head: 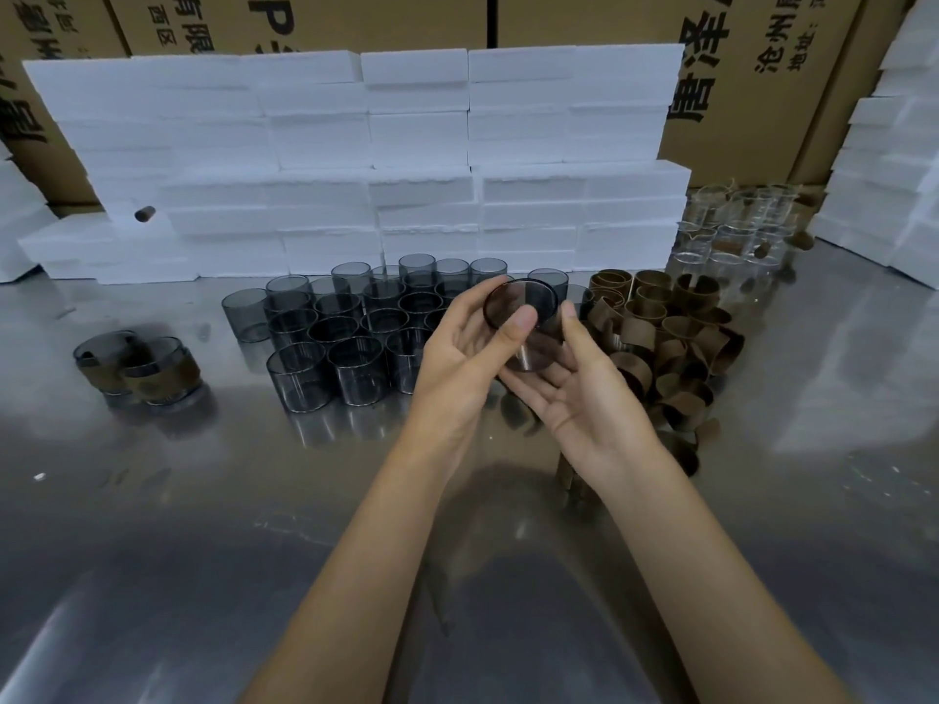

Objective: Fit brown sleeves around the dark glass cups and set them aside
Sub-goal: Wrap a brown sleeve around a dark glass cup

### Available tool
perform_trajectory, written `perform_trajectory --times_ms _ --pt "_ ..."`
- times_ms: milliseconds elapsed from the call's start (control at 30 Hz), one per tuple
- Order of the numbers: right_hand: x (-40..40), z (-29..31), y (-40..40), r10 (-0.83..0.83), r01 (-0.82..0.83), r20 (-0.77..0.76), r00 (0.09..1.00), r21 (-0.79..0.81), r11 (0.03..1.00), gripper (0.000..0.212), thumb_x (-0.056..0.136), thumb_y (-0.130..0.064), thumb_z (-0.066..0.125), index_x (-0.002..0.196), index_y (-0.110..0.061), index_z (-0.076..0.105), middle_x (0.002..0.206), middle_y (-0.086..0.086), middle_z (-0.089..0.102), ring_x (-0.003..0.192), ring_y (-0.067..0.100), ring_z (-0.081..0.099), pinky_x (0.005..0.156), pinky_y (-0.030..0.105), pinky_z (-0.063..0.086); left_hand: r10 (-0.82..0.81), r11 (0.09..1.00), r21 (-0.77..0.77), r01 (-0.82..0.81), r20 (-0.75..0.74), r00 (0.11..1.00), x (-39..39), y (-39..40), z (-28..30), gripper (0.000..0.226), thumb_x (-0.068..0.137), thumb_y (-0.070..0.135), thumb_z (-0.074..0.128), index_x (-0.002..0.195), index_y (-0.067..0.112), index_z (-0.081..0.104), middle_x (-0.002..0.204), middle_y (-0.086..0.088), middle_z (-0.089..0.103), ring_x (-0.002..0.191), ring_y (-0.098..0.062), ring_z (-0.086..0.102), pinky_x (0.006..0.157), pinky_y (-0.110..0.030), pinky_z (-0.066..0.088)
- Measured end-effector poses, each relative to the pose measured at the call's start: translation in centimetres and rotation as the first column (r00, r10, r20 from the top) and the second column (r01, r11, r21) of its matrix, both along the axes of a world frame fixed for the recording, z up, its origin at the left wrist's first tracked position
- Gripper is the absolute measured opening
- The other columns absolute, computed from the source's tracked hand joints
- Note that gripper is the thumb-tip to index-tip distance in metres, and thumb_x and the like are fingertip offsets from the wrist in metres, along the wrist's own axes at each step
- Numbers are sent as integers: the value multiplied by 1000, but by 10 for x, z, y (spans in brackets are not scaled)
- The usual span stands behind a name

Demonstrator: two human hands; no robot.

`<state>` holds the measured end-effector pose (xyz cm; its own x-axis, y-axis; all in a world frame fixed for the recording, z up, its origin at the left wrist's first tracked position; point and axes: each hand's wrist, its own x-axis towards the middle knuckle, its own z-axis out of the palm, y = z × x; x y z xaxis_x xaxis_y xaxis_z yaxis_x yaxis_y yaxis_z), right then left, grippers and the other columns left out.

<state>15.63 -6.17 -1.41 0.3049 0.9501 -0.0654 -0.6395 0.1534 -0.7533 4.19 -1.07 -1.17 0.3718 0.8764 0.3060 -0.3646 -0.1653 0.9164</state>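
Observation:
I hold one dark glass cup above the table, tilted with its mouth toward me. My left hand grips it, thumb across the front and fingers curled behind the rim. My right hand lies palm up under the cup's base, fingers straight, thumb raised beside the glass. Whether a sleeve is on this cup I cannot tell. Several bare dark cups stand grouped behind my left hand. A heap of brown sleeves lies to the right. Two sleeved cups stand at the far left.
The work surface is a shiny metal table. A wall of white foam blocks runs along the back, with cardboard boxes behind it. Several clear glasses stand at the back right, beside more foam blocks.

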Motion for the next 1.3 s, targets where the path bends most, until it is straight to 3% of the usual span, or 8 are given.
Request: perform_trajectory --times_ms 233,333,500,733,867,1033,1200,1300 --pt "8 4 1 30 -29 -130 991 12 1000 32 105 -31 53 105 -2 69 98 16 78 93 25 77 78 34 64 -4 986 165 36 -193 981 0 0 0 59 87 5 76 142 15 56 122 12 71 120 1 63 98 -14 46" --pt "11 5 0 32 -29 -121 992 25 999 31 106 -28 53 105 -1 69 99 18 78 91 25 78 73 33 64 61 983 183 -28 -180 982 1 -1 2 58 81 4 82 134 12 61 123 3 72 120 -7 65 105 -23 48" --pt "8 -1 2 37 -38 16 999 33 999 34 106 -26 52 98 -8 79 101 14 78 95 22 76 84 35 63 177 975 153 -161 -97 979 5 -6 2 48 77 8 87 120 8 67 109 -1 77 103 -8 72 88 -20 55" --pt "4 -5 5 -2 0 94 996 21 1000 30 104 -25 56 120 -3 68 110 20 75 103 27 75 82 34 62 276 955 128 -267 -54 960 3 -6 3 23 103 17 59 115 0 70 109 -2 77 96 -5 72 82 -17 55" --pt "6 -3 3 4 -4 -6 1000 -5 1000 32 104 -25 56 121 0 65 110 21 75 106 31 74 84 37 63 216 971 131 -201 -107 971 3 -8 3 30 109 11 43 126 12 69 123 3 71 109 3 66 92 -14 50" --pt "8 -2 3 12 -13 -110 994 -6 1000 31 105 -27 54 115 -1 65 107 20 77 105 31 74 87 39 61 73 997 -9 -73 -22 997 8 -7 4 40 108 3 39 130 27 61 144 3 61 137 -11 53 122 -41 34" --pt "11 -3 3 -8 16 -202 979 40 999 33 105 -30 52 116 -2 66 105 18 77 98 27 76 84 38 63 -2 997 80 9 -93 996 8 -11 3 53 104 -6 40 140 30 56 149 8 56 139 -4 49 122 -35 34" --pt "11 -4 5 -29 38 -195 980 42 998 33 105 -30 53 114 -2 67 103 17 77 96 26 77 80 35 64 6 987 162 22 -171 985 8 -14 3 53 102 -7 46 145 23 53 144 4 59 128 0 58 105 -17 45"
